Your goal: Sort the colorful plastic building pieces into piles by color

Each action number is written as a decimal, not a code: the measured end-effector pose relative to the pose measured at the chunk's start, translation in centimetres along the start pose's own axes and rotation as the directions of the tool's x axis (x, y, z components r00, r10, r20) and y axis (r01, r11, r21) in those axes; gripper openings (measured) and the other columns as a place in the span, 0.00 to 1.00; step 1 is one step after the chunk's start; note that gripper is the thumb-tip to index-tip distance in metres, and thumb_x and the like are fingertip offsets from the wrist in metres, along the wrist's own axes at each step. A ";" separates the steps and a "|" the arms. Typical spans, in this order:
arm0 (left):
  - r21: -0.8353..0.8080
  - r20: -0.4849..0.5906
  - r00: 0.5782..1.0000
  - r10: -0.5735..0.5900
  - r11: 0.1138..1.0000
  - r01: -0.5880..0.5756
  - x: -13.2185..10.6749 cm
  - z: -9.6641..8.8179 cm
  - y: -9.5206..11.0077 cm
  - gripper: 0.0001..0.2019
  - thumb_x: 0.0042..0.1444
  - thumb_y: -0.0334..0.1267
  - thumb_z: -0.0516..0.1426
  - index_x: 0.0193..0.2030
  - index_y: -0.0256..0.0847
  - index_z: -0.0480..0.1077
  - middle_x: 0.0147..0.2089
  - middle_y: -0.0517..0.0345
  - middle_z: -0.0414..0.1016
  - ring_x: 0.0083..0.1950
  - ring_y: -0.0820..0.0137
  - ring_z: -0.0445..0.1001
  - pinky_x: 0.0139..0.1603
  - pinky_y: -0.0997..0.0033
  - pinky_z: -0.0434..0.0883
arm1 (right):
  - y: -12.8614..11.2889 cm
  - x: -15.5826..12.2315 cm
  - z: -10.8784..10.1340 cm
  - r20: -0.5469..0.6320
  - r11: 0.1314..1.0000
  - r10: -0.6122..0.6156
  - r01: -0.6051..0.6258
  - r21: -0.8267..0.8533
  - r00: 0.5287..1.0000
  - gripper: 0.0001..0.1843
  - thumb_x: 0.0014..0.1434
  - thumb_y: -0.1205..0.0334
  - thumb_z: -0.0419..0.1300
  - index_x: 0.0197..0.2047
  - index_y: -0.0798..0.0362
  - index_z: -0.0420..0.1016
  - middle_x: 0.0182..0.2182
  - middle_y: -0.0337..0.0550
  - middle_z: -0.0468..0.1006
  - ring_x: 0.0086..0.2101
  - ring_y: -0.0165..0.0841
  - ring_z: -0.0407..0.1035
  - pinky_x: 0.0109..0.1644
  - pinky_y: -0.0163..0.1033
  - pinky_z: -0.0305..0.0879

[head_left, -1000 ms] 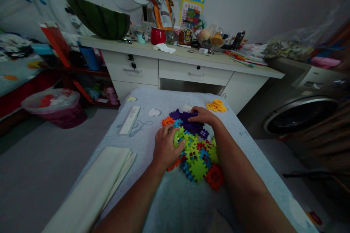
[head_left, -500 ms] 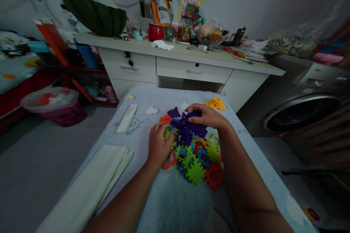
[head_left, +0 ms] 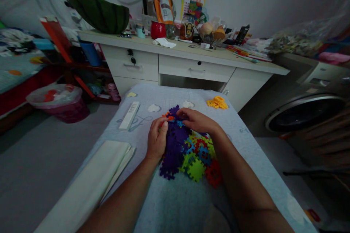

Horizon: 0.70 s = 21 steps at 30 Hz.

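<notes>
A heap of toothed plastic building pieces lies on the cloth-covered table, with a purple group [head_left: 173, 149] along its left side. My left hand [head_left: 157, 138] is at the upper left edge of the purple group, fingers curled and thumb up; what it grips is hidden. Orange pieces [head_left: 170, 117] show just beyond its fingertips. My right hand [head_left: 198, 120] reaches over the top of the heap, fingers apart, tips near a blue piece [head_left: 179, 123]. Green pieces [head_left: 196, 169] and a red piece [head_left: 213, 174] lie below the right hand and beside its forearm.
Yellow pieces [head_left: 217, 102] form a separate pile at the table's far right. A white box [head_left: 129, 116] and a folded pale cloth [head_left: 90, 178] lie on the left. Beyond the table stands a white desk [head_left: 139, 62]; a washing machine [head_left: 303, 94] is at the right.
The purple pieces now spread down the heap's left side, covering orange and green ones. My left hand has turned thumb-up. My right hand has shifted slightly left and let the purple pieces go.
</notes>
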<state>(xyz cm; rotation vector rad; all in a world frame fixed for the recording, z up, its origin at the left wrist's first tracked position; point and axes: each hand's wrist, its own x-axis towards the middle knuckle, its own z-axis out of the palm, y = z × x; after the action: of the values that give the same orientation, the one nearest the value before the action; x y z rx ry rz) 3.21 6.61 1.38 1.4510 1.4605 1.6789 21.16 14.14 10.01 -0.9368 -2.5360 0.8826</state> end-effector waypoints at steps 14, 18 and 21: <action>0.138 -0.003 0.999 0.044 0.989 -0.043 0.2 -0.3 0.1 0.10 0.59 0.40 0.56 0.47 0.43 0.72 0.49 0.54 0.73 0.54 0.64 0.71 0.61 0.60 0.66 | 0.0 0.5 1.5 0.312 0.952 0.214 -0.125 -0.280 0.926 0.45 0.45 0.38 0.70 0.62 0.50 0.70 0.70 0.54 0.54 0.67 0.53 0.50 0.68 0.56 0.52; 0.240 -0.023 0.996 0.081 0.968 -0.074 0.3 -0.4 0.2 0.09 0.57 0.37 0.55 0.44 0.43 0.72 0.47 0.55 0.73 0.53 0.63 0.71 0.59 0.60 0.67 | 1.3 0.0 0.0 0.256 0.891 0.339 -0.222 -0.397 0.905 0.33 0.50 0.38 0.67 0.52 0.51 0.77 0.63 0.52 0.66 0.63 0.52 0.59 0.65 0.54 0.57; 0.288 -0.003 0.995 0.100 0.953 -0.095 0.2 -0.4 0.1 0.09 0.56 0.35 0.54 0.43 0.43 0.72 0.47 0.54 0.74 0.52 0.62 0.72 0.58 0.59 0.67 | 2.6 -0.7 -1.3 0.148 0.830 0.420 -0.313 -0.462 0.895 0.26 0.50 0.41 0.68 0.46 0.50 0.79 0.54 0.50 0.75 0.56 0.50 0.67 0.61 0.53 0.62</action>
<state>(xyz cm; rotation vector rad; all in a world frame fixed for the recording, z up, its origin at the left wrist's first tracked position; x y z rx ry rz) 2.81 6.56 1.62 1.6887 1.7267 1.5881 23.54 15.83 9.33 -1.5898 -2.8804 0.5604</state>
